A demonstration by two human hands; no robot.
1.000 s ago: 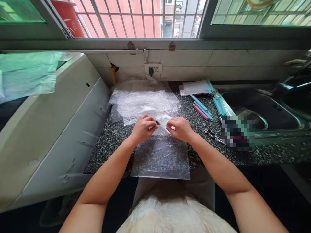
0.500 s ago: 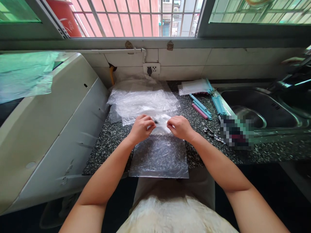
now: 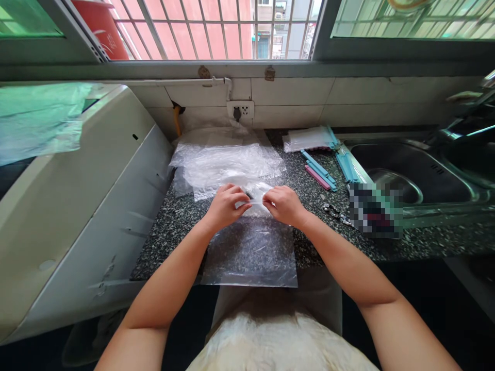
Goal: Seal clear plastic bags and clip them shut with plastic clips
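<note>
A pale green plastic sheet [image 3: 42,121] drapes over the far part of a cream-white casing [image 3: 73,201], which slants along the left edge of the tabletop [image 3: 154,252]. A red container [image 3: 102,31] stands by the window beyond. At the tabletop's back left corner, a yellow hose [image 3: 177,121] comes out of a hole in the tiled wall. Next to it, a loose heap of clear plastic bags [image 3: 228,159] spreads from the back edge toward the middle, below a wall socket [image 3: 240,110] with a black plug in it.

In front of the heap is the left hand [image 3: 227,205], thumb and fingers pinching the far end of a clear flat bag [image 3: 251,252]. The bag lies at the middle of the tabletop's front edge, its near end reaching past that edge. A thin pale line runs across it between the hands. The right hand [image 3: 284,205] pinches the same end, a short gap from the left.

Farther right, near the back edge, lies a stack of clear packets [image 3: 307,139]; in front of it are blue strips [image 3: 320,169] beside a pink strip [image 3: 317,178]. More blue strips [image 3: 347,167] lie along the left rim of the metal sink [image 3: 429,211]. A small chain [image 3: 336,214] sits just beside a pixelated item [image 3: 375,211], too blurred to tell.
</note>
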